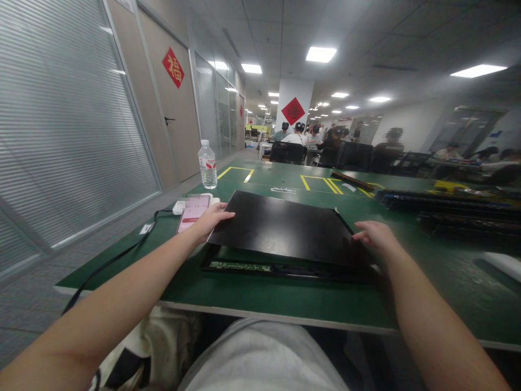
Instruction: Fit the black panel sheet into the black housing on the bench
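A thin, flat black panel slants over a black frame lying on the green table. Its near edge is raised, and a green circuit board strip shows beneath it in the frame. My left hand grips the panel's left edge, thumb on top and the other fingers partly hidden below. At the right edge, my right hand is closed with thumb and fingers around the panel's side; the exact contact is blurred.
A phone lies beside a white power strip with a black cable at left. Behind them stands a water bottle. Several dark strips are stacked at right, near a white object. Yellow tape marks the table's far side; people sit beyond.
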Demonstrator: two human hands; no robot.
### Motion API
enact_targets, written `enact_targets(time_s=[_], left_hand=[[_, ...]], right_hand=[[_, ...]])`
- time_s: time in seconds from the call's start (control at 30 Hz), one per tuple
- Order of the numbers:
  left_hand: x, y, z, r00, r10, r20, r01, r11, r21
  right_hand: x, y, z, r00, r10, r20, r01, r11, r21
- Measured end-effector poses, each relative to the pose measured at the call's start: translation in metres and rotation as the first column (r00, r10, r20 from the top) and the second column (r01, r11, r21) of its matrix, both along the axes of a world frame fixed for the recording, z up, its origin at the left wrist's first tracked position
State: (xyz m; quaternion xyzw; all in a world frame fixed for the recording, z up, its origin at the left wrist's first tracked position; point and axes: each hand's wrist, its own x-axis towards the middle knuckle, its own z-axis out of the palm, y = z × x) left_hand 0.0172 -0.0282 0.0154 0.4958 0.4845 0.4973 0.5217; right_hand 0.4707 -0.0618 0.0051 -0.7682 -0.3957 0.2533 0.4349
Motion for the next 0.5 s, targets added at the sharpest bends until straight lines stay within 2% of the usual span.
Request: enact_targets(time_s=[0.2, 0.5], left_hand=[[0.0022, -0.0020, -0.0017, 0.994, -0.107, 0.011, 0.107, 0.994, -0.013], [-0.0005, 0.0010, -0.0071, 0.990, -0.140, -0.030, 0.138, 0.989, -0.051]], right_hand=[[-0.0001, -0.0020, -0.0005, 0.993, 0.005, 0.120, -0.005, 1.000, 0.000], [0.0082, 0.0038, -0.0082, 0.962, 0.031, 0.272, -0.023, 0.999, -0.033]])
